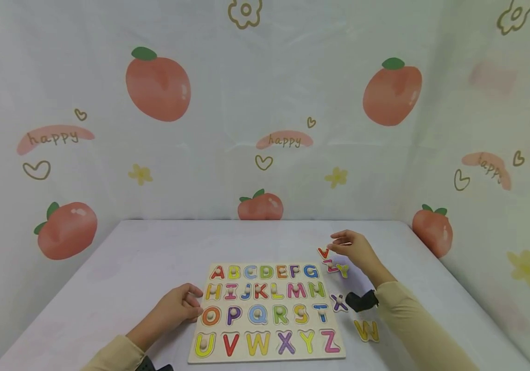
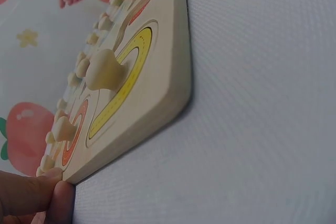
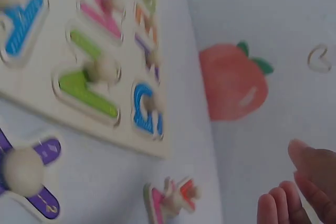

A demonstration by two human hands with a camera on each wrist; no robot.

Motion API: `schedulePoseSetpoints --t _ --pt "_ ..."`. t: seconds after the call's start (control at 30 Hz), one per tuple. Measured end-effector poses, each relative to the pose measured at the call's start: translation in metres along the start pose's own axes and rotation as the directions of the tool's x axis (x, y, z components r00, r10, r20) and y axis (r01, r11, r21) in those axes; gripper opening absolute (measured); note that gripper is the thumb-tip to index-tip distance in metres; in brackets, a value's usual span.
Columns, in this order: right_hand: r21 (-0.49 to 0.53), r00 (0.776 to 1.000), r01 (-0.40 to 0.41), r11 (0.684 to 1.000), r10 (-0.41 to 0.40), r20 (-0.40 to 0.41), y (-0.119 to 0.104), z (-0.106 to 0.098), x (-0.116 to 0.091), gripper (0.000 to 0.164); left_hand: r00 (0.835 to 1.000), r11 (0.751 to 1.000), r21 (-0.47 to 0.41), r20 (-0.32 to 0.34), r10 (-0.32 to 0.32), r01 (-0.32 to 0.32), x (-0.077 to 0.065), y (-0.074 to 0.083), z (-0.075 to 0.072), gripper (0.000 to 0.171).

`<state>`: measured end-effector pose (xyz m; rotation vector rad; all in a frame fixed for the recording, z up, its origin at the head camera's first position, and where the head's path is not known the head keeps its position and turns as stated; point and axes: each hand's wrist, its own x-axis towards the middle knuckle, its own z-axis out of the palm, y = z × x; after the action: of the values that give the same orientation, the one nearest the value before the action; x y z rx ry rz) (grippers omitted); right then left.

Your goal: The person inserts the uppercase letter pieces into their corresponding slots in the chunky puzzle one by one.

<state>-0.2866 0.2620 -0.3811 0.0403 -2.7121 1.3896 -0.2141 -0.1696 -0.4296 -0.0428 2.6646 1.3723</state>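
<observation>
A wooden alphabet puzzle board (image 1: 239, 358) lies on the table, with knobbed letters A to U seated in it. My left hand (image 1: 178, 308) pinches its left edge between thumb and finger; the left wrist view shows the thumb (image 2: 31, 190) over the board's edge. My right hand (image 1: 354, 251) hovers beyond the board's far right corner, fingers loosely bent around nothing. Closest to it is the red V piece (image 1: 323, 253), apart from the fingers in the right wrist view. The pink Z piece (image 1: 329, 266) and yellow Y piece (image 1: 342, 270) lie just nearer.
Right of the board lie the purple X piece (image 1: 339, 303) and, nearer me, the yellow W piece (image 1: 366, 331). In the bottom row, the recesses for V to Z show printed letters without knobs. A patterned curtain (image 1: 209, 170) stands behind the white table (image 1: 107, 288).
</observation>
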Motion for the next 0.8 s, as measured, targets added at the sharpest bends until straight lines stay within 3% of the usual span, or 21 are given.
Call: schedulePoseSetpoints --t 0.27,0.5,0.8 --pt "0.038 0.997 -0.075 0.996 0.075 0.019 0.023 0.016 0.03 0.044 1.0 1.0 0.005 -0.007 -0.005 0.005 -0.001 0.001 0.0 0.037" --pt "-0.012 0.981 -0.187 0.982 0.188 0.038 0.028 0.026 0.037 0.036 1.0 1.0 -0.006 -0.002 -0.013 0.013 0.0 0.0 0.001 0.037" --pt "-0.032 0.982 -0.187 0.982 0.188 0.027 0.029 0.033 0.041 0.025 1.0 1.0 -0.005 -0.002 -0.008 0.008 -0.001 0.0 0.0 0.036"
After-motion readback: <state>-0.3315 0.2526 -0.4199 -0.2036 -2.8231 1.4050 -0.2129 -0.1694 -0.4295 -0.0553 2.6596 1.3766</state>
